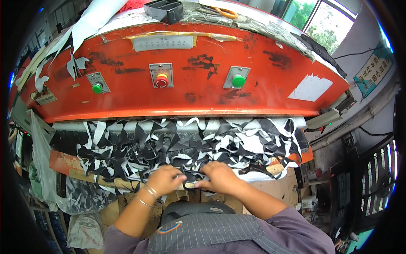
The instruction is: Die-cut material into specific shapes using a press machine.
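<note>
A tangled heap of black-and-white cut-out scrap sheet [169, 146], full of holes and curling strips, covers the bed of an orange-red press. At the heap's near edge, my left hand [164, 181] has its fingers bent over dark strips, the thumb pointing right. Close beside it, my right hand [220, 177] curls around the same scrap, its thumb toward the left hand. Dark strips show in the narrow gap between both hands. The fingertips are partly hidden among the strips. Two thin bracelets [149, 195] circle my left wrist.
The press's orange-red beam [203, 95] spans behind the heap, with a red stop button [161, 81], a green button [238, 81] on the right and another green button [97, 88] on the left. A clear bag of scraps [84, 197] hangs at left. A black tray [164, 10] sits on top.
</note>
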Demonstrator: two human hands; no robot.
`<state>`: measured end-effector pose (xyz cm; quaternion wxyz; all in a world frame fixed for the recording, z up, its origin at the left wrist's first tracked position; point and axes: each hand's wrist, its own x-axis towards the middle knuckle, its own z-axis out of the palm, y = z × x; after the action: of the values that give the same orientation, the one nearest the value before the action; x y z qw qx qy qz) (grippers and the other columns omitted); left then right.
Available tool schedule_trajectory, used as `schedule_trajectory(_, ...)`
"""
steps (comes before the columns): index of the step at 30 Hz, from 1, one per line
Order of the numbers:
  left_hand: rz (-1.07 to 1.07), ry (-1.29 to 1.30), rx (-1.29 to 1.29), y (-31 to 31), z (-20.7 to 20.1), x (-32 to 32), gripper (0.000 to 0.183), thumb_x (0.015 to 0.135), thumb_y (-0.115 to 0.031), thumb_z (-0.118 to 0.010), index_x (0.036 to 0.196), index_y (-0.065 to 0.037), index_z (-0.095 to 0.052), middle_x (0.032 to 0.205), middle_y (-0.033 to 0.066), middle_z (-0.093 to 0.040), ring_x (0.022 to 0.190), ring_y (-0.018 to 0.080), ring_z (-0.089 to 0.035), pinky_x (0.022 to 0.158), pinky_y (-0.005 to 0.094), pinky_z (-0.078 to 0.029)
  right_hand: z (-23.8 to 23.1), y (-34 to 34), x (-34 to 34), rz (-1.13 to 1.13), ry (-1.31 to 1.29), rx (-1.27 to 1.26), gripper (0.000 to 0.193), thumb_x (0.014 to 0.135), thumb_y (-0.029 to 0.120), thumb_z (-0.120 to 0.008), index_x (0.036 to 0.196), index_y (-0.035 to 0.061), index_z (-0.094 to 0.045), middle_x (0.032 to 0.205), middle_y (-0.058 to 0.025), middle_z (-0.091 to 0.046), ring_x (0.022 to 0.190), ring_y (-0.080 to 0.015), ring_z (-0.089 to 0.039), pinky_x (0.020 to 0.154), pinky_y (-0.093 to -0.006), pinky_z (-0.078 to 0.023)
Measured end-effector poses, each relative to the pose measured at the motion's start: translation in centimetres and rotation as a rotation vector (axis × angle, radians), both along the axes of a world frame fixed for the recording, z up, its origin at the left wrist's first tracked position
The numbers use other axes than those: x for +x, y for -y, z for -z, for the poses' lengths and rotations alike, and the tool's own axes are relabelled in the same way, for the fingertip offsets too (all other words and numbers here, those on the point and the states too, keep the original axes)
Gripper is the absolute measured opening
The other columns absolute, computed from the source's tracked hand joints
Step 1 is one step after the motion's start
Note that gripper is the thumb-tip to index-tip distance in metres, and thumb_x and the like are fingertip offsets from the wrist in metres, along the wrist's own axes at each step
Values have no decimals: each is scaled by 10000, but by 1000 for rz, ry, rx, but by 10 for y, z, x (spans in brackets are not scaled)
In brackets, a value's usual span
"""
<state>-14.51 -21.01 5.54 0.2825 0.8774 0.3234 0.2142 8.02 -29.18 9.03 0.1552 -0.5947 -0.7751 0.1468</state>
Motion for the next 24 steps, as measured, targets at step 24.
schedule_trajectory(24,53,196,-374,-111,-62,79,210,855,-216,-671,927,-19,-689,868,104,-678,807,208,-652,730,307,-502,-32,-230,82,604,153,-197,898,754,650,-641,1309,-29,-446,1322,-200,-480,1233,-367,-442,984,-455,-433)
